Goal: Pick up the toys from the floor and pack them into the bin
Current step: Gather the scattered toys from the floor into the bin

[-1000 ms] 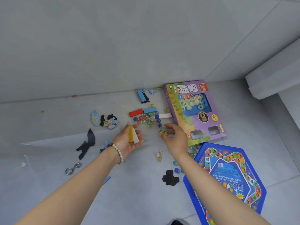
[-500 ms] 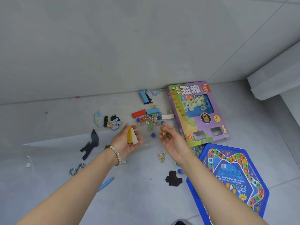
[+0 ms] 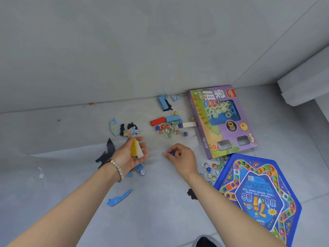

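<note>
- Toys [image 3: 169, 130] lie scattered over the grey floor [image 3: 160, 220], mostly far and right of the two hands. No bin is in view, so by my reading the packing has barely begun.
- Blue hexagonal game board [image 3: 258, 193] lies flat at the near right.
- Purple chess box [image 3: 222, 122] lies beyond the board, with its long axis running near to far.
- Left hand [image 3: 130, 155] is palm up. Its fingers curl loosely round a yellow block [image 3: 133, 147] and a pale block [image 3: 140, 152], both standing on edge in the palm.
- Right hand [image 3: 181, 157] is palm down just right of the left hand. Its fingertips pinch a blue marble [image 3: 172, 154] low over the floor.
- Red block [image 3: 158, 121], light blue block [image 3: 173, 118] and white block [image 3: 189, 124] lie in a rough row far of the hands, their long axes running left to right.
- Loose marbles form one cluster just near of that row and a second cluster [image 3: 211, 169] against the board's left edge. The right hand is the nearer to both.
- The pinched marble sits just right of the upturned left palm, so a short move leftward would probably drop it in.
- White die [image 3: 142, 172] rests just near of the left hand.
</note>
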{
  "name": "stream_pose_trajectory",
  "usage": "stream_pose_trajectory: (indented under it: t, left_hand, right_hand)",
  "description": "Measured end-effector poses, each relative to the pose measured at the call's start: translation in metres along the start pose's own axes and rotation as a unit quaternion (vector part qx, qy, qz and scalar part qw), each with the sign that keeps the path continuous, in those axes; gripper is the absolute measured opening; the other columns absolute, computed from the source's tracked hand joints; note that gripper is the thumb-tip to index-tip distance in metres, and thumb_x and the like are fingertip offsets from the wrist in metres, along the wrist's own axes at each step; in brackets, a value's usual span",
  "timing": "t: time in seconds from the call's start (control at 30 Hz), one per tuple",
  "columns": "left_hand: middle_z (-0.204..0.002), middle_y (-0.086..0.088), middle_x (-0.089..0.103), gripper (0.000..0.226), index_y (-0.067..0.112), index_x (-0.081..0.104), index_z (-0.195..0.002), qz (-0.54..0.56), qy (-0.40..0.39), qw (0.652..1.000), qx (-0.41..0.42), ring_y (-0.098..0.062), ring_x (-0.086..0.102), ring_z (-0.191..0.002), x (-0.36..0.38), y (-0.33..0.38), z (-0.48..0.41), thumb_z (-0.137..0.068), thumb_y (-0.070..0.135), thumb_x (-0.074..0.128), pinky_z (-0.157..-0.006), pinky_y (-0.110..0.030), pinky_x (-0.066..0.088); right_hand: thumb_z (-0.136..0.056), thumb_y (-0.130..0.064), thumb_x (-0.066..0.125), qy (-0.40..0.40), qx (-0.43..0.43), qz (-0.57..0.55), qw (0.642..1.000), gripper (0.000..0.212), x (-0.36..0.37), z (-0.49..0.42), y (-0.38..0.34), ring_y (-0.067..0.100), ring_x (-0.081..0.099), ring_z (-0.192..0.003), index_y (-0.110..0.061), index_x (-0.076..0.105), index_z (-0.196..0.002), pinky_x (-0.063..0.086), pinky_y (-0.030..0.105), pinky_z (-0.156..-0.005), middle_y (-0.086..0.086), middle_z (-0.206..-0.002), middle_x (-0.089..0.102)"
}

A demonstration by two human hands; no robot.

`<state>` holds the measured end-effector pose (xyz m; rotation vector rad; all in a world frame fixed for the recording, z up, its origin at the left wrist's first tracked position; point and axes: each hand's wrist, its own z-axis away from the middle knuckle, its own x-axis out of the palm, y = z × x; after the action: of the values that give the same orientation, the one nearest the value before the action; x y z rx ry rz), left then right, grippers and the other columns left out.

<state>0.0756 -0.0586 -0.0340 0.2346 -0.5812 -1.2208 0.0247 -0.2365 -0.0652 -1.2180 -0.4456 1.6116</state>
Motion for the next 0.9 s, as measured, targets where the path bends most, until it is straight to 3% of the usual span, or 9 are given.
stream_pose_trajectory:
  t: [0.27, 0.3, 0.37, 0.43, 0.5, 0.6, 0.7, 0.8, 0.9]
  left_hand:
    - [-0.096, -0.007, 0.06, 0.036, 0.016, 0.062, -0.092, 0.002, -0.005, 1.0, 0.0, -0.018, 0.058, -0.084, 0.0, -0.001, 0.001, -0.1, 0.038, 0.035, -0.066, -0.032, 0.05]
    - [-0.096, -0.007, 0.06, 0.036, 0.016, 0.062, -0.093, -0.001, -0.005, 1.0, 0.0, -0.018, 0.058, -0.084, 0.0, -0.001, 0.001, -0.1, 0.037, 0.034, -0.066, -0.031, 0.051]
    - [-0.096, -0.006, 0.06, 0.036, 0.017, 0.062, -0.093, -0.005, -0.005, 1.0, -0.001, -0.017, 0.059, -0.084, 0.001, -0.001, 0.002, -0.1, 0.037, 0.033, -0.066, -0.031, 0.052]
    - [-0.095, -0.006, 0.06, 0.037, 0.017, 0.061, -0.092, -0.008, -0.006, 1.0, -0.003, -0.017, 0.058, -0.084, 0.003, -0.001, 0.002, -0.1, 0.038, 0.032, -0.066, -0.03, 0.053]
    - [-0.093, -0.005, 0.059, 0.037, 0.017, 0.061, -0.091, -0.014, -0.007, 1.0, -0.004, -0.016, 0.058, -0.083, 0.004, -0.001, 0.002, -0.1, 0.038, 0.032, -0.061, -0.028, 0.056]
    - [-0.09, -0.005, 0.059, 0.037, 0.017, 0.061, -0.09, -0.017, -0.009, 1.0, -0.006, -0.016, 0.058, -0.08, 0.007, -0.003, 0.003, -0.1, 0.038, 0.032, -0.053, -0.024, 0.056]
    - [-0.088, -0.005, 0.058, 0.038, 0.017, 0.061, -0.089, -0.017, -0.012, 1.0, -0.01, -0.016, 0.057, -0.078, 0.01, -0.004, 0.003, -0.101, 0.037, 0.031, -0.049, -0.023, 0.056]
    - [-0.087, -0.005, 0.058, 0.039, 0.016, 0.061, -0.089, -0.022, -0.013, 1.0, -0.007, -0.017, 0.057, -0.077, 0.012, -0.006, 0.002, -0.101, 0.036, 0.03, -0.049, -0.023, 0.056]
    - [-0.089, -0.006, 0.058, 0.039, 0.016, 0.062, -0.09, -0.027, -0.015, 0.999, -0.007, -0.017, 0.057, -0.08, 0.014, -0.007, 0.001, -0.101, 0.036, 0.03, -0.05, -0.023, 0.056]
  right_hand:
    - [-0.092, -0.029, 0.057, -0.011, -0.061, 0.173, 0.983, 0.017, -0.001, 0.003, 0.001, 0.012, 0.042, -0.058, -0.016, 0.047, -0.089, 0.034, 0.023, -0.053, -0.007, -0.063, 0.044]
    - [-0.093, -0.026, 0.056, -0.01, -0.033, 0.115, 0.993, 0.015, -0.001, 0.001, -0.001, 0.012, 0.041, -0.057, -0.015, 0.048, -0.087, 0.033, 0.021, -0.051, -0.005, -0.062, 0.044]
    - [-0.096, -0.021, 0.05, -0.014, 0.067, -0.106, 0.992, 0.019, -0.009, -0.002, -0.009, 0.012, 0.036, -0.05, -0.014, 0.048, -0.078, 0.028, 0.018, -0.042, -0.002, -0.058, 0.042]
    - [-0.098, -0.026, 0.044, -0.06, 0.158, -0.318, 0.933, 0.03, -0.024, 0.0, -0.015, 0.011, 0.031, -0.042, -0.014, 0.045, -0.071, 0.021, 0.02, -0.037, 0.0, -0.055, 0.041]
    - [-0.096, -0.038, 0.046, -0.069, 0.184, -0.375, 0.906, 0.041, -0.038, 0.003, -0.015, 0.01, 0.034, -0.041, -0.015, 0.045, -0.063, 0.023, 0.021, -0.04, 0.001, -0.056, 0.046]
    - [-0.089, -0.043, 0.057, 0.026, 0.166, -0.282, 0.945, 0.045, -0.048, 0.006, -0.007, 0.012, 0.034, -0.044, -0.016, 0.04, -0.058, 0.028, 0.021, -0.042, 0.0, -0.051, 0.041]
    - [-0.088, -0.035, 0.062, 0.109, 0.099, -0.208, 0.967, 0.028, -0.049, -0.001, 0.006, 0.012, 0.036, -0.048, -0.014, 0.051, -0.073, 0.032, 0.018, -0.042, 0.001, -0.06, 0.046]
    - [-0.088, -0.033, 0.063, 0.126, 0.042, -0.127, 0.983, 0.019, -0.041, -0.009, 0.009, 0.013, 0.047, -0.054, -0.017, 0.055, -0.095, 0.042, 0.022, -0.051, 0.002, -0.082, 0.056]
    - [-0.09, -0.03, 0.06, 0.131, 0.044, -0.099, 0.985, 0.018, -0.035, -0.017, 0.009, 0.015, 0.052, -0.062, -0.018, 0.052, -0.1, 0.047, 0.025, -0.058, 0.0, -0.083, 0.056]
